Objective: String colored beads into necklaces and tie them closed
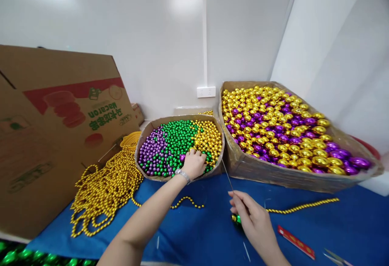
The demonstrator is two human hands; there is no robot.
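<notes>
My left hand (193, 163) reaches into a small cardboard box (146, 133) of purple, green and gold beads, fingers curled down among the green and gold ones. A watch sits on that wrist. My right hand (249, 214) rests over the blue cloth and pinches a thin metal needle (226, 173) that points up toward the box. A green bead (237, 219) shows under its palm. A strand of gold beads (302, 206) trails right from this hand.
A large cardboard box (267, 173) of bigger gold and purple balls stands at the right. A heap of gold bead strands (105, 189) lies at the left beside a big printed carton (51, 136). A red strip (296, 242) and scissors (336, 257) lie at the lower right.
</notes>
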